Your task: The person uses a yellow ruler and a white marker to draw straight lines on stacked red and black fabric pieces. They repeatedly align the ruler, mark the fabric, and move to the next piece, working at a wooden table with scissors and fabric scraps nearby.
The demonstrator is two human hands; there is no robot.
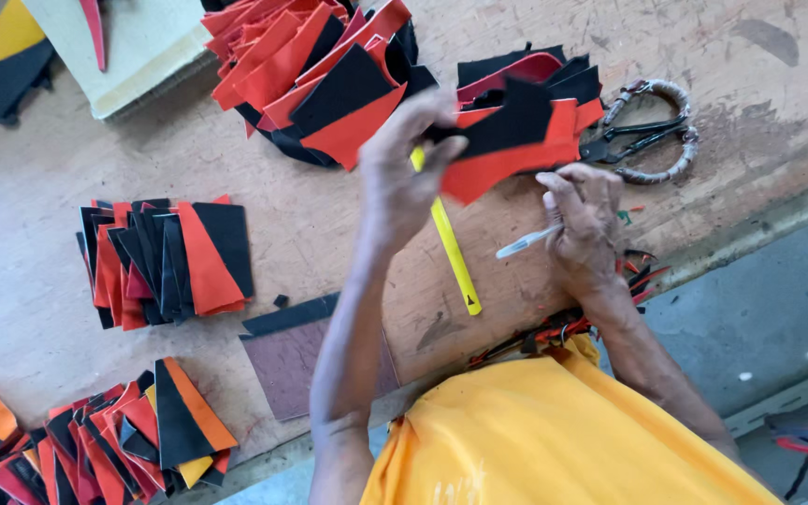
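My left hand (402, 173) is raised over the wooden table (329, 243) and pinches a stack of black and orange-red fabric pieces (507, 136) together with a yellow ruler strip (451, 248) that hangs down toward me. My right hand (584, 220) is just right of it, below the fabric stack, and holds a white pen (527, 240) pointing left. The fingers of my right hand touch the lower edge of the fabric.
A big heap of red and black pieces (315, 70) lies at the top. Sorted stacks sit at the left (165, 257) and lower left (133, 435). Scissors with wrapped handles (647, 131) lie at the right. A dark cardboard template (287, 351) rests near the table's front edge.
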